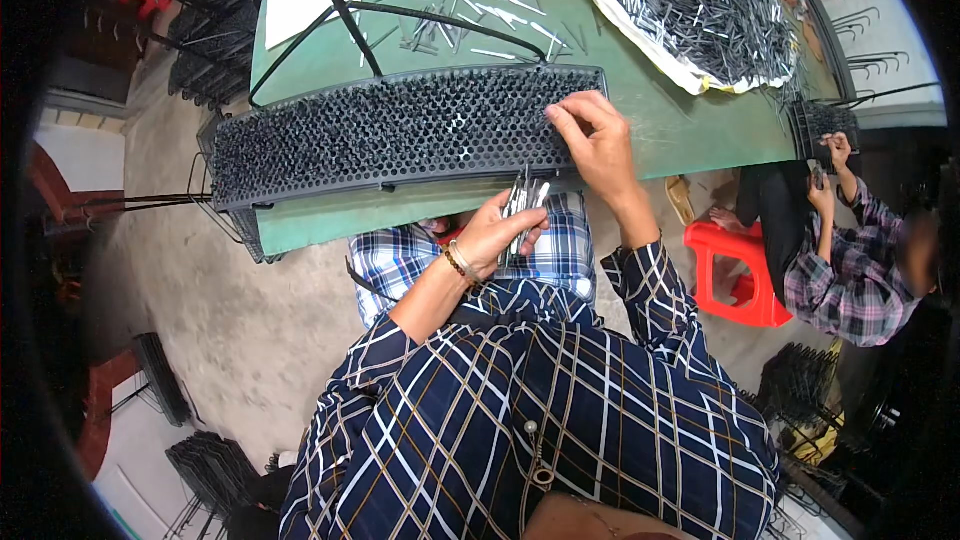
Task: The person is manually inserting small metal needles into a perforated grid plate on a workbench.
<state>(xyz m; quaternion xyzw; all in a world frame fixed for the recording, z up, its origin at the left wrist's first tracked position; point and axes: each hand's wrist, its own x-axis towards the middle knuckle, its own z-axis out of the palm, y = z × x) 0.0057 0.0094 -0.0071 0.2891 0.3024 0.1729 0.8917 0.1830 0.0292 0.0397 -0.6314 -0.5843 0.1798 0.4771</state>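
Note:
A long black rack (390, 135), full of small round holes, lies along the near edge of the green table. My left hand (485, 240) is closed around a bunch of thin dark and pale sticks (520, 198), held upright just in front of the rack. My right hand (605, 150) hovers over the rack's right end, thumb and forefinger pinched together at the holes. Whatever is between those fingertips is too small to make out. Several slots show pale spots near the rack's middle.
A white sack (697, 80) heaped with dark sticks lies at the table's far right. Loose sticks (500, 15) scatter beyond the rack, under a black wire frame (345, 15). To the right, a co-worker (850, 280) sits near a red stool (740, 310). Racks stand on the floor.

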